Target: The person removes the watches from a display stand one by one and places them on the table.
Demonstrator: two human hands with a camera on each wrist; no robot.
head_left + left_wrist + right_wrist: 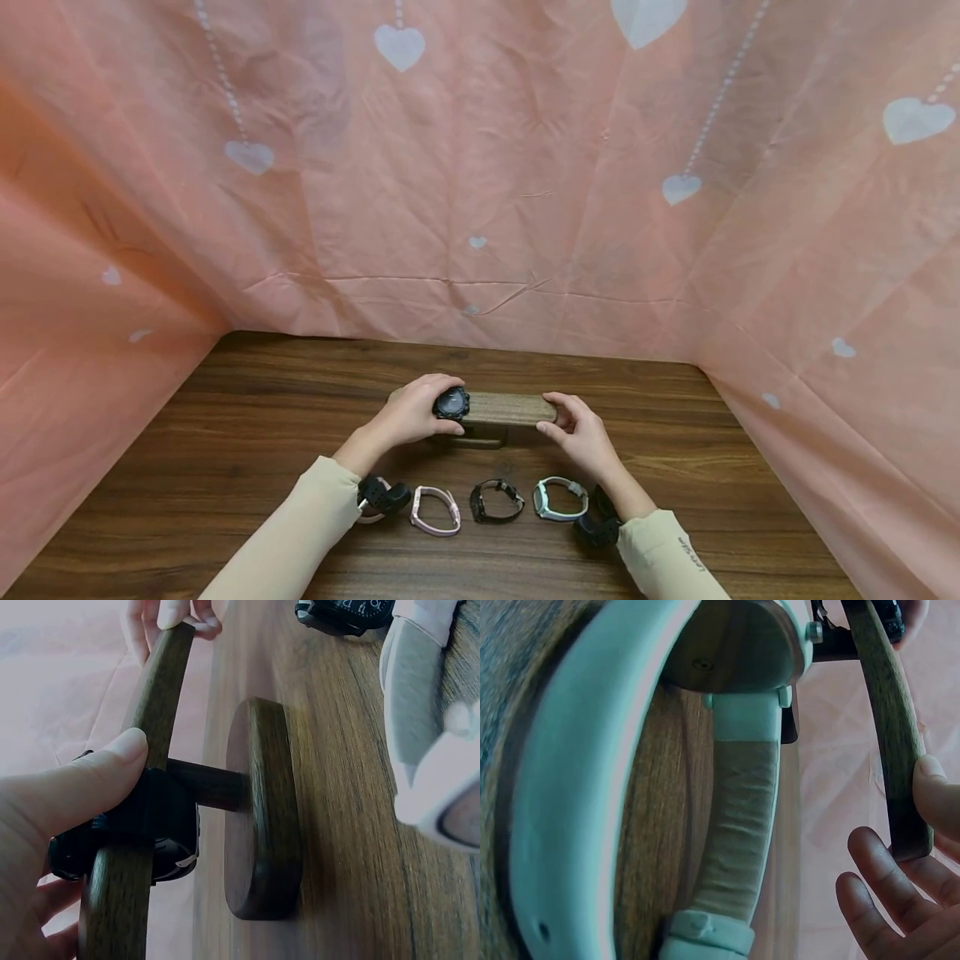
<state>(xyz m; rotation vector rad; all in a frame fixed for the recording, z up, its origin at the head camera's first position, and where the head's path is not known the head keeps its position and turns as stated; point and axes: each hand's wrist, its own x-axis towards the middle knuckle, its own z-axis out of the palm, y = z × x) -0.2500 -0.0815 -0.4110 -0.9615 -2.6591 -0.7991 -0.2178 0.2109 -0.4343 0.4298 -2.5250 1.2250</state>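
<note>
A wooden T-shaped watch stand [510, 408] stands on the table, its base [274, 817] beneath the crossbar. A black watch [452, 403] is looped around the left part of the bar, its dial facing up. My left hand [412, 414] grips the watch and bar there; in the left wrist view its thumb [124, 750] lies along the strap at the bar, other fingers behind. At the bar's right end, my right hand [585, 437] holds the tip between thumb and fingers, as the right wrist view also shows, with the thumb [934, 780] on the wood.
In front of the stand lie a pink watch [436, 532], another black watch [480, 510] and a mint watch [558, 514] in a row. One more pale band [372, 518] is partly hidden by the left wrist. A pink curtain [480, 192] surrounds the table.
</note>
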